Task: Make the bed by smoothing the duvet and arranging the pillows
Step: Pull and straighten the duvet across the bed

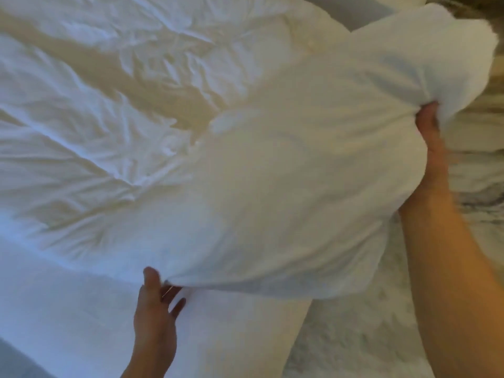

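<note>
A large white pillow [313, 173] fills the middle and right of the head view, lifted off the bed. My right hand [431, 137] pinches its far right edge, thumb and fingers sunk into the fabric. At the pillow's near lower corner, my left hand [154, 309] has its thumb on top and its fingers spread underneath. A crumpled white duvet [95, 105] covers the bed on the left, full of creases. A smoother white sheet [81, 309] lies below the pillow at the bed's near side.
A pale, textured carpet [354, 336] shows at the lower right beside the bed. A grey surface [362, 15] appears at the top behind the pillow, and a grey patch [16, 361] at the bottom left corner.
</note>
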The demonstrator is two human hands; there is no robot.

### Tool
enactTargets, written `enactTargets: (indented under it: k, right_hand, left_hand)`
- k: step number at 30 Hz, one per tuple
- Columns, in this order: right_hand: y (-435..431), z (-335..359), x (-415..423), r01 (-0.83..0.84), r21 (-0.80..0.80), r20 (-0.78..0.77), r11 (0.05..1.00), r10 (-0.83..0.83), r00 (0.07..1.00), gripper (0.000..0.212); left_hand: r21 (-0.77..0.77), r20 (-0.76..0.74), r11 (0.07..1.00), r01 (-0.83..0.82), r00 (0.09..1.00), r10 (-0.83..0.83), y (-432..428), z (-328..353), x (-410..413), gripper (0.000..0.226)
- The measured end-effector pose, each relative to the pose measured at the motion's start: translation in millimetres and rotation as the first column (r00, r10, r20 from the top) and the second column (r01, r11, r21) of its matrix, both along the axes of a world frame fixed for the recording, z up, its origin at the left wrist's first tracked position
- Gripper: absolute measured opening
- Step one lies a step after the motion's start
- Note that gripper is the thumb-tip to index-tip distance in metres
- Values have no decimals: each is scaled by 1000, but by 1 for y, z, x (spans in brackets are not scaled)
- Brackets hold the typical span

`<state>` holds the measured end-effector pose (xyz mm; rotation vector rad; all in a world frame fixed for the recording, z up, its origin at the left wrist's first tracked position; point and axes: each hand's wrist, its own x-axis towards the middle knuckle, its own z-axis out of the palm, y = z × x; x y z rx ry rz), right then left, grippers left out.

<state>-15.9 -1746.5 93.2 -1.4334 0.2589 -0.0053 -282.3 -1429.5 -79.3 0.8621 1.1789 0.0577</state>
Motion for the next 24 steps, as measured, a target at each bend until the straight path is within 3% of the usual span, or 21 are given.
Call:
enactTargets:
  k: [2,4,7,8,11,14,20,22,24]
  right_hand:
    - [17,-27,27,12,-224,-184,975,-54,981,90]
    - [11,-85,30,-25,-318,-400,948,-110,910,75]
    - [11,-151,-8,-108,-218,-645,970,-60,762,84]
    - [11,-159,-24,-102,-187,-674,977,-52,736,86]
    - [3,-163,-61,-57,-195,-682,979,-94,725,66]
    - [-1,-161,-93,-132,-144,-731,981,-15,682,78]
    - [-13,-169,-87,-227,-4,-743,974,149,652,75]
    - [-11,-166,-80,-243,25,-739,970,182,649,74]
    - [-8,-163,-78,-240,59,-733,969,206,648,69]
  left_hand:
    - [-51,48,998,30,998,-27,1,-2,9,75]
    - [-112,74,993,32,997,-24,0,-3,17,64]
    - [-160,60,987,1,998,9,-4,-2,25,54]
    - [-177,54,984,-19,998,29,-5,-4,26,57]
    - [-207,48,975,-87,994,99,-7,-10,30,67]
    - [-194,70,975,-111,989,127,-11,-14,31,74]
    - [-164,134,968,-189,968,211,-34,-19,37,99]
    - [-157,142,960,-232,957,255,-47,-17,41,89]
    - [-144,129,963,-229,960,248,-63,-10,51,62]
